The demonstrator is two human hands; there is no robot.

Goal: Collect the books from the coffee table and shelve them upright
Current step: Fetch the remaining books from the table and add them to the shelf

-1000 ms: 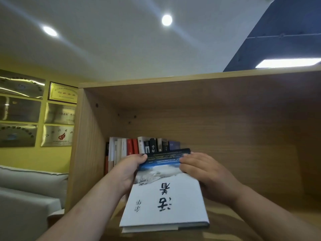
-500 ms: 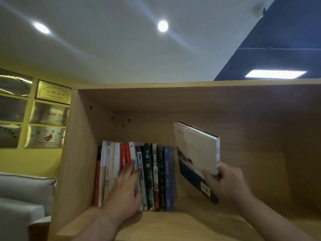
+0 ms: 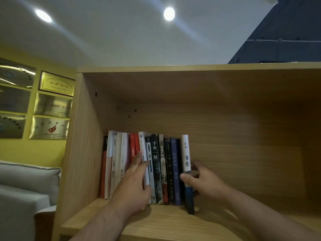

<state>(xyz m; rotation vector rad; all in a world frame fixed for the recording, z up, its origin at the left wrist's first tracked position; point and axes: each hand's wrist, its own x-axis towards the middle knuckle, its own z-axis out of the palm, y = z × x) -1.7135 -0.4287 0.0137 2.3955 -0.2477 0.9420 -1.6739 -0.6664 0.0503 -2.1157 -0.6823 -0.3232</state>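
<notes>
Item: book point(image 3: 186, 164), white spine with a dark blue foot. Location: standing on the shelf point(image 3: 173, 221) at the right end of the row point(image 3: 145, 167), touching its neighbour, sitting slightly forward of the other spines toward the shelf's front edge.

Orientation: long axis near vertical, spine facing me, title reading top to bottom; top leaning a touch left against the row.

Right hand point(image 3: 206, 181): I am reading its grip as half closed on the book, thumb on the spine side, fingers behind the right cover; how firmly it is pinching I cannot tell.

Left hand point(image 3: 137, 185): lying flat and open against the middle spines, gripping nothing, bracing the row toward the shelf's left wall.

Risks, as I am judging them:
- Nothing is standing to the book's right, so on release it may be tipping rightward into the open part of the shelf.
- Its foot is sitting proud of the row; a careless withdrawal could be dragging it off the front edge.
- Lifting the left hand early could be letting the row slump.
</notes>
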